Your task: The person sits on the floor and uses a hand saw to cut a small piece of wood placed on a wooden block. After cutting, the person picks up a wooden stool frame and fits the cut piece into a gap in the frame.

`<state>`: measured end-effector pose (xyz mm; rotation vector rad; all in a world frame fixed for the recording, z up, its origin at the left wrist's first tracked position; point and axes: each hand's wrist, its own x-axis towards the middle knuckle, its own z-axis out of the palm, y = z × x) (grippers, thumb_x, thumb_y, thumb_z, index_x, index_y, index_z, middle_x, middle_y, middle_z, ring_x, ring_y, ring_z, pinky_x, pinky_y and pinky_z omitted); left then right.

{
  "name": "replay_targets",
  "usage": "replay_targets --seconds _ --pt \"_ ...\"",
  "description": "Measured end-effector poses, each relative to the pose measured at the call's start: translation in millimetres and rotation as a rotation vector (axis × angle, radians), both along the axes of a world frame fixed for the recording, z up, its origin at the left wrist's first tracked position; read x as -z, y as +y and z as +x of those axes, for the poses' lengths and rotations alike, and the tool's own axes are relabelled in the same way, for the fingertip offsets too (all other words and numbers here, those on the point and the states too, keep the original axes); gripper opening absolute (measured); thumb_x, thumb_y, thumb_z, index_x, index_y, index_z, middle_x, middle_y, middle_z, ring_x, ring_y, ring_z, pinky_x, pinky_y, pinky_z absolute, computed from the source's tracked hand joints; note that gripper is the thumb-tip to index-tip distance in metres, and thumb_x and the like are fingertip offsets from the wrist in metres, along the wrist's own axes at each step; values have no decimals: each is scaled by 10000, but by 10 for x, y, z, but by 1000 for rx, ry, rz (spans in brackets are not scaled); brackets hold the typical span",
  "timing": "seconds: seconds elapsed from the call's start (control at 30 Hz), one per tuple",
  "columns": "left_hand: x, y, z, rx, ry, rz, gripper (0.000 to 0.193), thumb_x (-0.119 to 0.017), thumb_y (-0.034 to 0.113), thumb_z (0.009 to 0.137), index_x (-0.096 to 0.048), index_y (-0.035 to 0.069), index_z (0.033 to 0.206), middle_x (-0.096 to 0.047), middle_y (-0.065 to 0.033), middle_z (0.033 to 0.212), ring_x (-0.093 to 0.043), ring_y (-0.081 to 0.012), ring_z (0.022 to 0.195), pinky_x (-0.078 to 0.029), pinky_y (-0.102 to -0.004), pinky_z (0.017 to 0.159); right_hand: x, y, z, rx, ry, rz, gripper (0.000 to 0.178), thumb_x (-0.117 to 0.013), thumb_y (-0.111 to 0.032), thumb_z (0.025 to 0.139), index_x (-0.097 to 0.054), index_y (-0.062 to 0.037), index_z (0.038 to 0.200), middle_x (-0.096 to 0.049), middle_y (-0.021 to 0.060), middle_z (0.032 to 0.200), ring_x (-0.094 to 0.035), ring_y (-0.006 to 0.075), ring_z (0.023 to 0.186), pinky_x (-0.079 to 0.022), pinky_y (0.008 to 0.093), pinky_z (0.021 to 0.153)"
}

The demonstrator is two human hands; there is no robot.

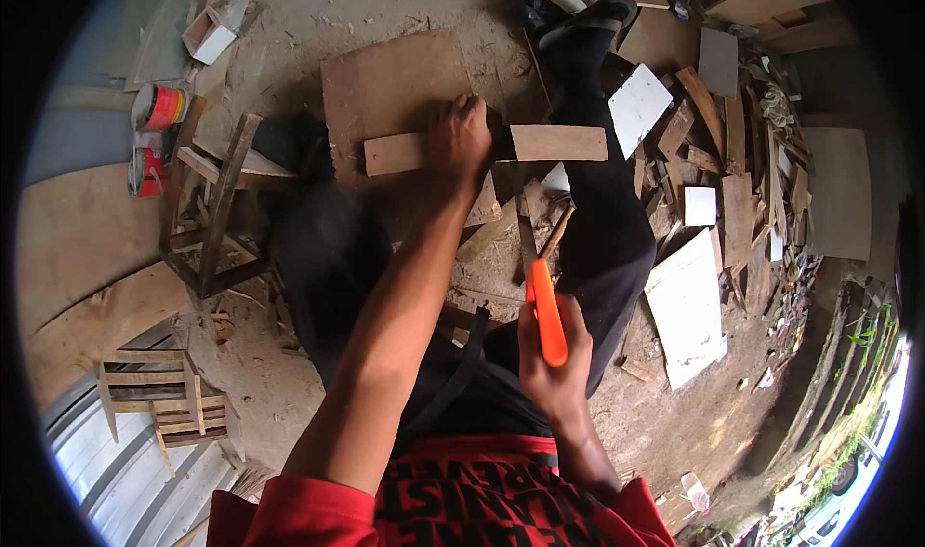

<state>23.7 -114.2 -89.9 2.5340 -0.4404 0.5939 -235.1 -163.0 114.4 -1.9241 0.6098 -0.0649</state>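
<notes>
My right hand (pixel 557 354) is closed round the orange handle of a handsaw (pixel 523 224). Its narrow blade points away from me, up to the near edge of a thin wooden board (pixel 564 143). That board lies crosswise in front of me, its right end over my right leg. My left hand (pixel 461 133) presses down on the board with its fingers curled, left of the blade. A dark strip crosses the board between the hand and its right part; I cannot tell whether this is a cut or a shadow. Beneath the board's left part is a larger brown wooden sheet (pixel 400 80).
Wood offcuts (pixel 737 200) are heaped on the right, with white panels (pixel 686 306) among them. On the left stand a wooden frame like a stool (pixel 217 210) and red cans (pixel 159 108). A slatted wooden piece (pixel 159 383) lies at lower left.
</notes>
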Motion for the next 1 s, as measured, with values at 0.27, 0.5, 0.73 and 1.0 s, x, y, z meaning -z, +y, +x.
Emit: replay_targets --seconds 0.27,0.5,0.73,1.0 --pt "-207 14 -81 67 75 -17 146 -646 232 814 -658 89 783 -664 -102 864 -631 -301 842 -482 -425 789 -146 -47 16 37 -33 -36 147 -666 -74 895 -570 19 955 -605 144 654 -642 198 567 -471 290 543" --pt "-426 -31 -140 77 315 -50 190 -633 247 826 -659 64 873 -676 -144 979 -632 -330 954 -478 -433 865 395 -244 1451 38 -101 -29 208 -655 -141 913 -587 53 946 -583 74 713 -499 94 624 -436 288 579" --pt "21 30 30 9 -5 97 174 -633 231 822 -648 78 905 -668 -108 957 -622 -315 936 -482 -439 841 81 -48 219 -3 18 16 207 -660 -90 901 -549 40 1017 -643 169 705 -705 260 650 -509 318 576" --pt "-225 10 -45 55 163 45 124 -653 210 801 -652 88 775 -665 -98 861 -637 -306 855 -500 -432 790 -121 -121 30 22 -29 13 154 -669 -72 887 -572 29 952 -631 154 700 -683 236 603 -498 311 556"
